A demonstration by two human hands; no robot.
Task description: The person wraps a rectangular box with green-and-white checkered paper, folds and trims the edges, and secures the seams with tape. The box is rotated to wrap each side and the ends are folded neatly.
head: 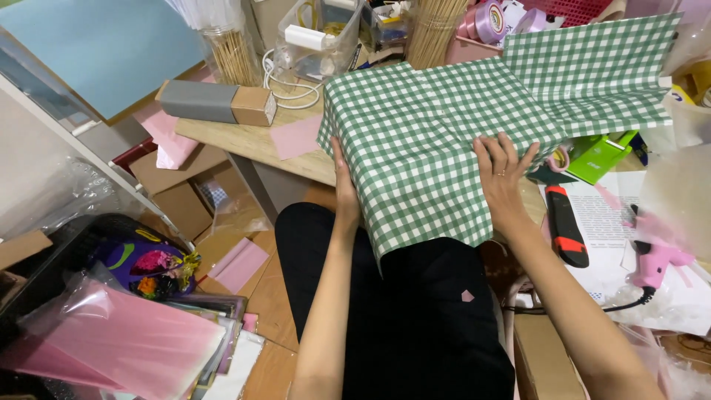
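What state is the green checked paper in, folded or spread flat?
Folded. The green checked paper bends over the table edge and creases near its upper right; the left hand and right hand press on it.

home craft workspace | ribbon rolls (490, 20) | bamboo sticks (433, 30) | pink glue gun (655, 261) | wrapping sheets (118, 341)
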